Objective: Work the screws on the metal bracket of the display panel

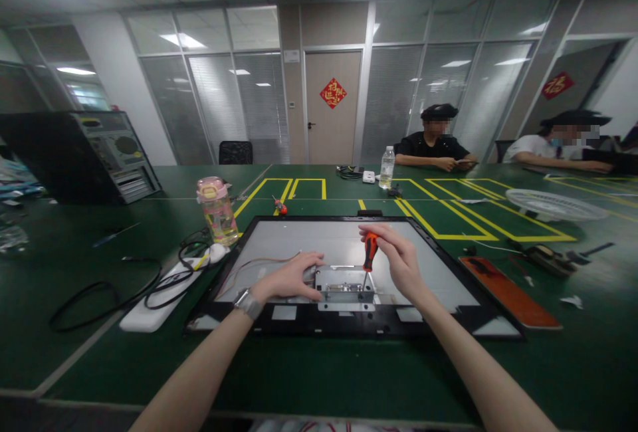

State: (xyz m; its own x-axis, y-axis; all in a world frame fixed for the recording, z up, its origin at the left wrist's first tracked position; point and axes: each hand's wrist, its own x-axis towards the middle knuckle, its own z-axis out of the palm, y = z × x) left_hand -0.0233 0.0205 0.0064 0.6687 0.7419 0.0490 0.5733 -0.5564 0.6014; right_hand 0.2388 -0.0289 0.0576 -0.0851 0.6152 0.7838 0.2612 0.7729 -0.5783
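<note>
A flat display panel (294, 236) with a black frame lies face down or up, I cannot tell which, on the green table before me. On its near middle sits a silver metal bracket (341, 277) with ports or small parts along it. My left hand (294, 276) lies at the bracket's left end, thumb and fingers spread. In my right hand (396, 259) is a red and black screwdriver (369, 250), held nearly upright. Its tip points down at the right side of the bracket; whether it sits in a screw is too small to see.
Left of the panel are a white power strip (164, 296), black cables (104, 286) and a pink-lidded bottle (218, 213). A computer tower (74, 156) stands farther left. At right lie an orange-brown board (508, 292) and a white round frame (553, 205). Two people sit across the table.
</note>
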